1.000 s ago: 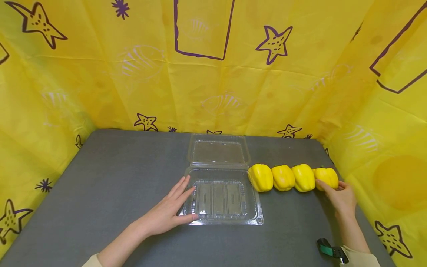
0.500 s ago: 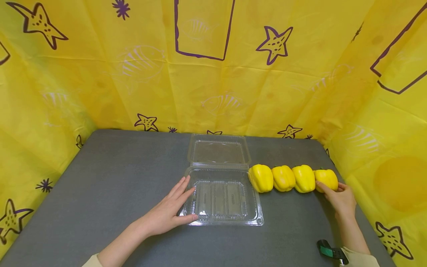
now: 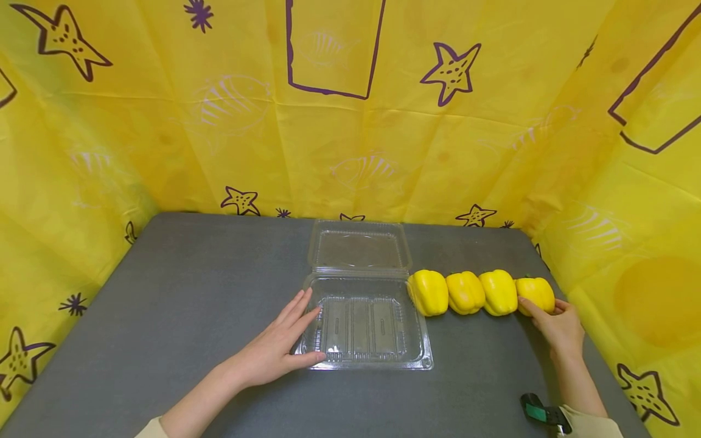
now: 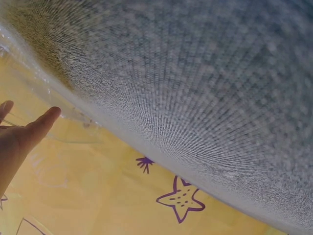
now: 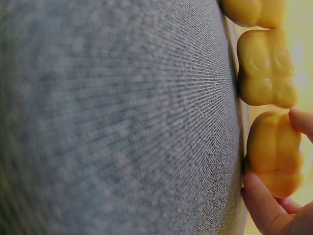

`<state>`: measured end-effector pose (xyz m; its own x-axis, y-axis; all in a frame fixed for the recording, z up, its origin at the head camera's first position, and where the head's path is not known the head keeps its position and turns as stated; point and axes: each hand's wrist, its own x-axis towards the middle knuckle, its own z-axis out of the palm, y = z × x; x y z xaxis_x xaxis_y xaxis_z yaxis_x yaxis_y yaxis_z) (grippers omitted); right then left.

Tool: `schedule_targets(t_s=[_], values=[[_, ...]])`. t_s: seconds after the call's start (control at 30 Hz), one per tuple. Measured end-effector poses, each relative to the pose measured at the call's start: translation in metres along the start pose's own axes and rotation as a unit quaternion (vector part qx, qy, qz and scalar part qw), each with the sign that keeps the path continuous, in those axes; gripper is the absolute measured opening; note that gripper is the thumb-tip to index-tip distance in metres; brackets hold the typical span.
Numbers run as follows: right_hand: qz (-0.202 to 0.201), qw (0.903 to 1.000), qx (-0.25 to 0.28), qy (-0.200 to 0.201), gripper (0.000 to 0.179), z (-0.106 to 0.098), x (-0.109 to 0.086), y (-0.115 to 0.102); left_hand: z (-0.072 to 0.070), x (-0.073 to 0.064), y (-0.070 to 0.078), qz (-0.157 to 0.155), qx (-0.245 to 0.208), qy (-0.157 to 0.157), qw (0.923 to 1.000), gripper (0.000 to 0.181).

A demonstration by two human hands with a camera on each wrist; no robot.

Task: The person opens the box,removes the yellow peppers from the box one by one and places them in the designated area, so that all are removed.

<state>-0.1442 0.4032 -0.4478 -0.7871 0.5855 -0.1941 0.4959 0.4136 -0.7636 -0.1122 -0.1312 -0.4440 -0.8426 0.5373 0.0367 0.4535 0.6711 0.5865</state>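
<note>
Several yellow bell peppers lie in a row to the right of a clear plastic clamshell container (image 3: 361,350). My right hand (image 3: 561,325) grips the rightmost bell pepper (image 3: 538,294), thumb on its near left side and fingers at its right. In the right wrist view, thumb and fingertips hold opposite sides of that pepper (image 5: 275,152), beside a neighbouring pepper (image 5: 266,68). My left hand (image 3: 274,350) lies with spread, straight fingers on the container's left rim. Only part of the left hand (image 4: 19,142) shows in the left wrist view. The leftmost pepper (image 3: 429,293) overlaps the container's right edge in view.
The container's lid (image 3: 359,248) lies folded back behind its base. All of this stands on a dark grey table (image 3: 181,292). A yellow cloth (image 3: 350,140) with sea drawings hangs around the back and sides. A black and green strap (image 3: 539,413) is at the right wrist.
</note>
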Motion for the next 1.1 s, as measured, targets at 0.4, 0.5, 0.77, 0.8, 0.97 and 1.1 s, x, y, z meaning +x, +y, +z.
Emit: schedule_targets(t_s=[0.4, 0.5, 0.77, 0.8, 0.97, 1.1], values=[[-0.005, 0.9998, 0.016, -0.006, 0.104, 0.0013, 0.0015, 0.0004, -0.0007, -0.0004, 0.0008, -0.002, -0.003, -0.002, 1.0000, 0.089], [-0.006, 0.9998, 0.018, -0.008, 0.104, 0.0016, 0.0018, 0.0008, -0.0007, -0.0002, 0.0009, -0.004, -0.004, -0.003, 1.0000, 0.089], [-0.013, 0.9997, 0.016, -0.015, 0.105, 0.0014, -0.0007, 0.0010, -0.0007, 0.0001, 0.0012, -0.004, -0.006, -0.004, 1.0000, 0.087], [-0.013, 0.9997, 0.016, -0.015, 0.106, 0.0014, -0.0010, 0.0011, -0.0007, 0.0001, 0.0012, -0.004, -0.006, -0.004, 1.0000, 0.086], [-0.013, 0.9995, 0.023, -0.016, 0.105, 0.0020, -0.0023, 0.0013, -0.0004, 0.0000, 0.0007, -0.004, -0.004, -0.004, 1.0000, 0.087], [-0.009, 0.9991, 0.037, -0.018, 0.104, 0.0023, -0.0029, 0.0013, -0.0002, -0.0002, 0.0003, -0.003, -0.002, -0.003, 1.0000, 0.088]])
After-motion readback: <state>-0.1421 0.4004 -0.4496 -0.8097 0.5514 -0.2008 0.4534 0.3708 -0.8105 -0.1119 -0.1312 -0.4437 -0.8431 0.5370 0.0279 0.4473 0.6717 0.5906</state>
